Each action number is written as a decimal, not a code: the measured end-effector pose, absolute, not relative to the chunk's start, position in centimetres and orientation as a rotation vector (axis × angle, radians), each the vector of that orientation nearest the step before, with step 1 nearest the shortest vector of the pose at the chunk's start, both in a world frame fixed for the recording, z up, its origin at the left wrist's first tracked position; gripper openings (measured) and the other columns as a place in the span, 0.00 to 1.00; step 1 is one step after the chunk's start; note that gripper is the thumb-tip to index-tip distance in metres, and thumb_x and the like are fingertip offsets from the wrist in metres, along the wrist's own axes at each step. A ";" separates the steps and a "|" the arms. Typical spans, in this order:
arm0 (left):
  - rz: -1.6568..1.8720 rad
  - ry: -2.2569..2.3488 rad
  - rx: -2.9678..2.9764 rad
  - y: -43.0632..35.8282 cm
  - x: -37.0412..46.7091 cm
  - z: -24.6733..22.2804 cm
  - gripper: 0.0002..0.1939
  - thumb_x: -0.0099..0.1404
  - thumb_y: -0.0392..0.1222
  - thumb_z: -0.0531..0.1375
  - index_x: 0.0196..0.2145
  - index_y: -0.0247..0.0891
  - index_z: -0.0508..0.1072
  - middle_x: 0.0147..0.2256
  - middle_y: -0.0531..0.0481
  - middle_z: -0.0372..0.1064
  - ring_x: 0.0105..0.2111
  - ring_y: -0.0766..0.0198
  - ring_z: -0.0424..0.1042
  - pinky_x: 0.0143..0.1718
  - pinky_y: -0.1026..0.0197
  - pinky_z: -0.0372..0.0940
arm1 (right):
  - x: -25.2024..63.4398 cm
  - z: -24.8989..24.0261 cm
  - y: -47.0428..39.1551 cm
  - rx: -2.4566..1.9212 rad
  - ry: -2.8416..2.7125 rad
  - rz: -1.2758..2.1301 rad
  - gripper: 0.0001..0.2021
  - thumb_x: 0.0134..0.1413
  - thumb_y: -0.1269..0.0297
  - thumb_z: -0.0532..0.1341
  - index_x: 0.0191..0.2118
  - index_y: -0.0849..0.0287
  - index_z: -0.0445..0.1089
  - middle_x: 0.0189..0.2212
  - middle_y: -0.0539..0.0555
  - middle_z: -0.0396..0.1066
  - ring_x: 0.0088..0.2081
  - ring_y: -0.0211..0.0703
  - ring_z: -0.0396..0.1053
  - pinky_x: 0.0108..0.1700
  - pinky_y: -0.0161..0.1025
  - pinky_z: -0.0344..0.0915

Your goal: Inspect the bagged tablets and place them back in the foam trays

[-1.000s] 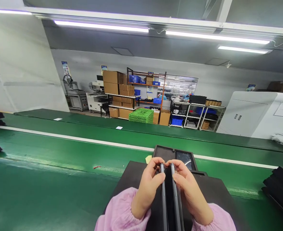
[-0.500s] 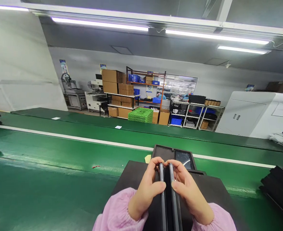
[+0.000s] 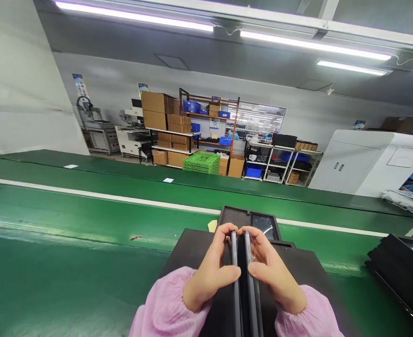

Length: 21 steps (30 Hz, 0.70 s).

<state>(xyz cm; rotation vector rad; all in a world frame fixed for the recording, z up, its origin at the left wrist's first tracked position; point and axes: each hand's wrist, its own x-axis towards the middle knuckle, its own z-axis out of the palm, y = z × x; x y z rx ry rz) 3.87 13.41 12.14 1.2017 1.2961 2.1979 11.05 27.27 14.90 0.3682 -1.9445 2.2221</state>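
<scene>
My left hand [image 3: 216, 270] grips a slim grey-edged tablet [image 3: 235, 295] that stands on its long edge, thumb on the near side and fingers over its far end. Beside it, my right hand [image 3: 274, 277] grips a second, similar tablet [image 3: 252, 304] the same way. The two stand nearly parallel, a narrow dark gap between them, and their broad faces are mostly hidden. Beneath and around them are black flat surfaces [image 3: 188, 250]. Just beyond my fingers lies a black tray [image 3: 233, 215] holding a dark glossy screen [image 3: 263, 225].
A green workbench [image 3: 97, 262] with a white stripe [image 3: 139, 200] runs across. Black trays [image 3: 399, 271] are stacked at the right, and a yellow paper slip [image 3: 212, 225] lies by the near tray. Beyond stand green crates [image 3: 202, 163], cardboard boxes [image 3: 153, 110] and a white cabinet [image 3: 346, 161].
The view has shifted slightly, bringing more of the right-hand tray stack into sight while the black items at the far left have gone out. Both hands keep the same grip on the tablets.
</scene>
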 end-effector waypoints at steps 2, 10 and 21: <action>2.163 1.279 1.232 13.3 3.8 12.2 0.36 0.48 0.53 0.65 0.52 0.46 0.56 0.47 0.48 0.55 0.47 0.54 0.58 0.48 0.53 0.55 | 11.2 14.8 27.4 0.404 -1.976 2.228 0.33 0.39 0.54 0.69 0.53 0.49 0.59 0.29 0.48 0.57 0.31 0.41 0.57 0.44 0.42 0.59; 2.171 1.338 1.166 13.4 3.8 12.0 0.35 0.48 0.47 0.64 0.52 0.44 0.56 0.47 0.46 0.57 0.44 0.54 0.60 0.47 0.51 0.55 | 11.5 15.1 27.4 0.368 -2.022 2.211 0.33 0.42 0.57 0.69 0.54 0.47 0.56 0.30 0.47 0.55 0.32 0.40 0.58 0.52 0.44 0.54; 2.363 1.302 0.932 15.8 1.7 11.4 0.29 0.44 0.38 0.60 0.47 0.42 0.63 0.42 0.51 0.61 0.39 0.61 0.62 0.40 0.60 0.57 | 8.5 13.6 27.4 0.242 -1.957 2.149 0.29 0.40 0.66 0.63 0.53 0.52 0.58 0.33 0.49 0.64 0.28 0.40 0.60 0.39 0.41 0.62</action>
